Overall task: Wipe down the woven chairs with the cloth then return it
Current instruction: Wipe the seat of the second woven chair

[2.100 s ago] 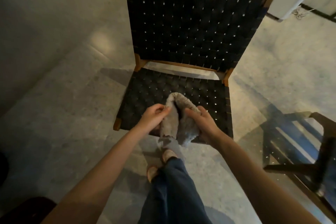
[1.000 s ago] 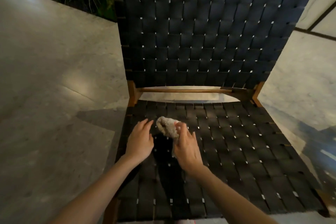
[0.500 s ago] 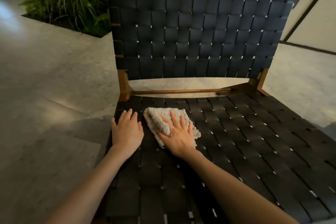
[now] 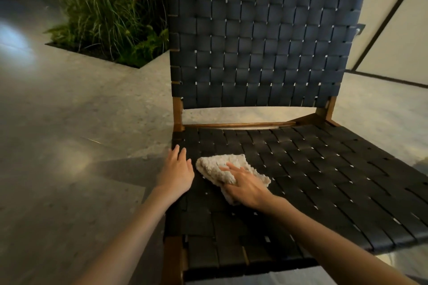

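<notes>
A dark woven chair point(image 4: 312, 183) with a wooden frame fills the middle and right of the view, its backrest upright behind the seat. A fluffy beige cloth point(image 4: 215, 166) lies on the seat near its left edge. My right hand point(image 4: 245, 186) presses flat on the cloth with straight fingers. Beside it, my left hand point(image 4: 177, 171) rests flat on the seat's left edge and holds nothing.
A planter bed of tall grasses point(image 4: 108, 14) is set into the polished stone floor point(image 4: 69, 122) behind and left of the chair. A pale wall with dark trim point(image 4: 393, 30) stands behind the backrest.
The cloth went from being held up by both hands to lying on the seat under my right hand. My head came lower and closer to the seat. My right hand has turned slightly on the cloth.
</notes>
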The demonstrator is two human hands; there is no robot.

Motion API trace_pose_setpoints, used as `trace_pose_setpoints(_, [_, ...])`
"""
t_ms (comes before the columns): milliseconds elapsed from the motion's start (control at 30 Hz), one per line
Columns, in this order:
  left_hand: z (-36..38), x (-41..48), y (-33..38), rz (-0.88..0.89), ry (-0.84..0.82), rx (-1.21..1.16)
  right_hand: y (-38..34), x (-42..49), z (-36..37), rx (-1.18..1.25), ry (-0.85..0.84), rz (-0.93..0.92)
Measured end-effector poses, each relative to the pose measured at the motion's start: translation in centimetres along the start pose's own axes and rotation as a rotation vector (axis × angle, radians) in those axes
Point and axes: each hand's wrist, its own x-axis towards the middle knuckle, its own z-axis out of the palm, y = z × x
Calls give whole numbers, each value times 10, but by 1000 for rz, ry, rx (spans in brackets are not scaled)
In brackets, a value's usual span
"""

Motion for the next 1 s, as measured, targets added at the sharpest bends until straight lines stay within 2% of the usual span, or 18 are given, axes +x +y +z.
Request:
trace_pose_setpoints(133, [-3,-21,-8,-21,55,-108,-21,-9,15,-19,-78,63])
trace_pose_setpoints(300, [-5,-26,-7,-74,98,-145,-30,22,34,-47,79,115])
trace_pose_setpoints(400, [-4,-24,-7,-91,139,-157,-29,57,32,-47,98,112])
trace_pose_setpoints(767, [8,-12,-17,-54,271,-203,-54,198,23,-7,172,-47])
trace_pose_setpoints(1000, [7,-10,-18,-30,263,-255,-61,206,18,-16,218,-43])
